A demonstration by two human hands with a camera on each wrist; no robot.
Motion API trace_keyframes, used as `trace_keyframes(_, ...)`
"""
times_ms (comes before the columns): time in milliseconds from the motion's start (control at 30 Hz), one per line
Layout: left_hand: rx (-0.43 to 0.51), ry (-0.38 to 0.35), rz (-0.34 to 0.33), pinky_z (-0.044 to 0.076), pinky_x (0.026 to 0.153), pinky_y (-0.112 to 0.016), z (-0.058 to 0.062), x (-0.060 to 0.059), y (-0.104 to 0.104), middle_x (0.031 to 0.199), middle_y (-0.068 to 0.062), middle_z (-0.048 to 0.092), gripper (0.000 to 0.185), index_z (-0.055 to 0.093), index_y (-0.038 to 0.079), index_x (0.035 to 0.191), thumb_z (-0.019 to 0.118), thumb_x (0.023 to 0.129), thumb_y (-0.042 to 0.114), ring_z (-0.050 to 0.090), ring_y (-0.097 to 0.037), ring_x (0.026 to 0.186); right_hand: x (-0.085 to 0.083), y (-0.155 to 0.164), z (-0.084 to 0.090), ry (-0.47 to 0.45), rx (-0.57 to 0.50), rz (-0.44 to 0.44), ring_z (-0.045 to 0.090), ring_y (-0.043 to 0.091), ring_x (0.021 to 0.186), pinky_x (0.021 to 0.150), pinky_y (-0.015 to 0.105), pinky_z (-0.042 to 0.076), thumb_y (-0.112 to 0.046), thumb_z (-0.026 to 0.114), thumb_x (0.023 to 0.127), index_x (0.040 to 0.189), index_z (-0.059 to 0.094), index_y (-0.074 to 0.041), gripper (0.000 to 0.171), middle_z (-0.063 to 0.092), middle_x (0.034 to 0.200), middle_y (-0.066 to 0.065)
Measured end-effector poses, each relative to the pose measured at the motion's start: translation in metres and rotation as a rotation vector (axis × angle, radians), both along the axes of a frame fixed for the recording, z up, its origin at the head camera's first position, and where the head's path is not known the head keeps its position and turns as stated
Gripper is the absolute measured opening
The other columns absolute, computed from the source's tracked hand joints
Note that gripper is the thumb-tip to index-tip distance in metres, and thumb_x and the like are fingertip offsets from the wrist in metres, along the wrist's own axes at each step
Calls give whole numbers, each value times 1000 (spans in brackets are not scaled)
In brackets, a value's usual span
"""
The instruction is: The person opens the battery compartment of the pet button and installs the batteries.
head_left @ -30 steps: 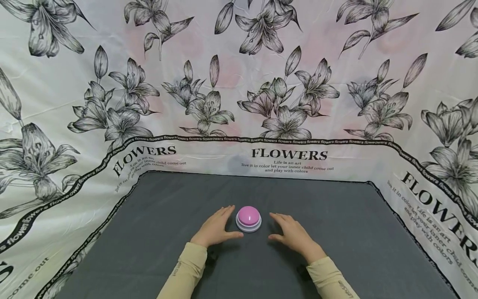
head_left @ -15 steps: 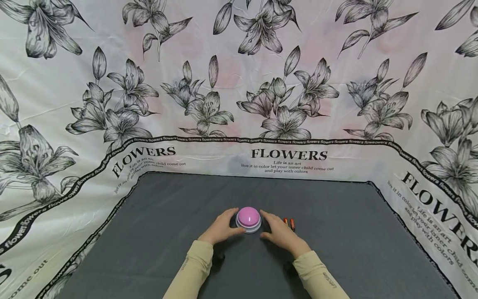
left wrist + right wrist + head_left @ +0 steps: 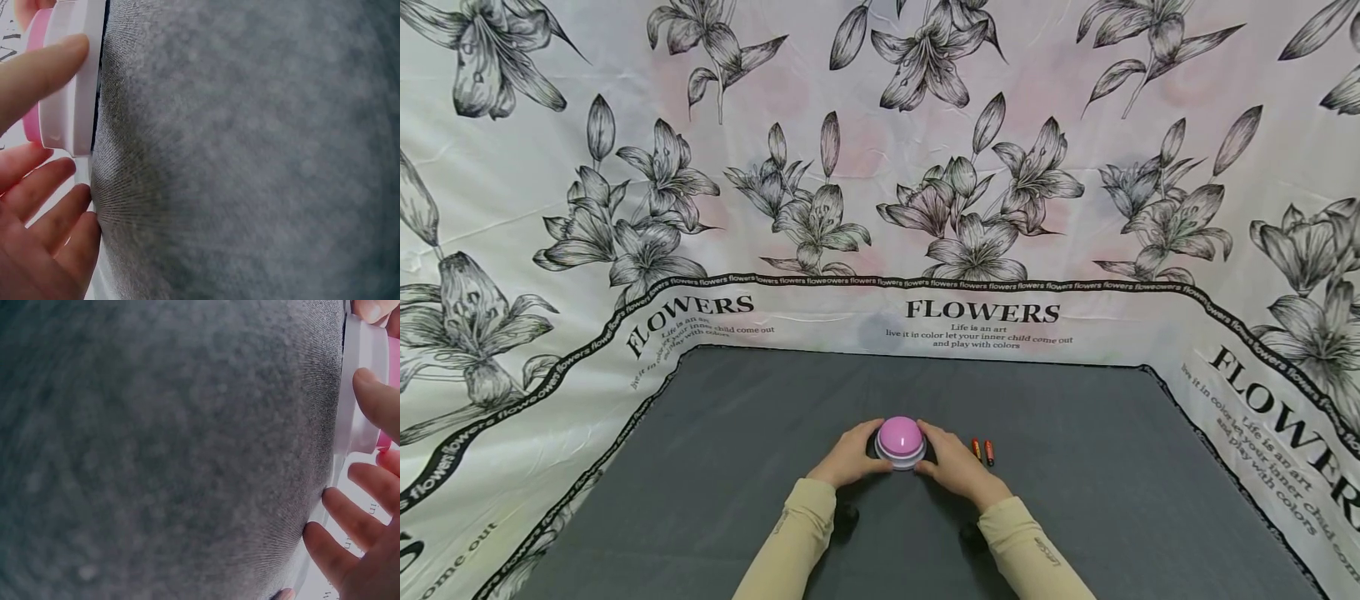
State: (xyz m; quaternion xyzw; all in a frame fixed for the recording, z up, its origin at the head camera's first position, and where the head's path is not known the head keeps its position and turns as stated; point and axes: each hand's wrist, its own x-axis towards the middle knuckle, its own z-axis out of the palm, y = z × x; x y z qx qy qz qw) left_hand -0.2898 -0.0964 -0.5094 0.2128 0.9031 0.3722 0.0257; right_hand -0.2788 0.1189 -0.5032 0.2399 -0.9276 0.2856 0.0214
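Note:
A round push button (image 3: 901, 438) with a pink dome and a white base sits on the grey tabletop, between both hands. From the left side my left hand (image 3: 850, 458) grips its base, the thumb (image 3: 75, 53) laid against the white side and the index fingertip by the pink dome. My right hand (image 3: 955, 462) holds the opposite side, with its thumb (image 3: 369, 384) on the white base. In both wrist views the other fingers are spread, their tips near the cloth. The button's far side is partly hidden by the fingers.
Two small orange-and-black cylinders (image 3: 982, 452), like batteries, lie just right of my right hand. The dark grey cloth (image 3: 737, 417) covers the table. A white flower-printed curtain (image 3: 820, 317) stands along the back and both sides.
Both hands have moved inward from apart and now grip the button's sides. The two orange cylinders, hidden a second ago, show beside the right hand. The button stays in place.

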Motion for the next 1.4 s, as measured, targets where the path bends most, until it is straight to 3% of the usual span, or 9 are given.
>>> trace_keyframes(267, -1, 5, 25, 34, 99, -50, -2, 1, 2, 131, -19, 48, 72, 44, -4, 134, 77, 77, 26, 42, -36, 121, 0, -2, 2, -8, 28, -57, 49, 38, 111, 92, 51, 40, -18, 72, 83, 134, 45, 1, 61, 53, 124, 20)
trace_keyframes(533, 3, -3, 54, 35, 100, -45, -4, 1, 0, 130, -15, 50, 70, 47, 0, 134, 79, 75, 21, 43, -31, 122, -2, -9, -1, 7, 96, -95, 53, 37, 105, 85, 51, 46, -24, 70, 84, 136, 44, -1, 63, 57, 117, 20)
trace_keyframes(867, 18, 0, 79, 36, 99, -48, -5, 2, -2, 130, -16, 51, 68, 50, 2, 133, 79, 75, 25, 43, -32, 122, 3, -7, -1, -4, 73, -73, 52, 40, 106, 84, 53, 45, -23, 64, 89, 139, 40, -2, 60, 54, 117, 24)
trace_keyframes(1233, 177, 35, 92, 38, 99, -45, -4, 6, -2, 127, -9, 55, 70, 57, 8, 128, 81, 69, 36, 47, -25, 120, 11, 6, 5, -34, -124, -33, 46, 35, 114, 93, 52, 40, -21, 62, 91, 142, 36, -2, 60, 51, 125, 20)
trace_keyframes(1400, 209, 50, 90, 39, 98, -44, -1, 9, -1, 127, -11, 55, 68, 58, 7, 127, 79, 72, 39, 49, -25, 119, 11, 10, 5, -81, -299, -5, 49, 34, 115, 94, 49, 41, -19, 60, 92, 141, 34, 3, 59, 51, 128, 20)
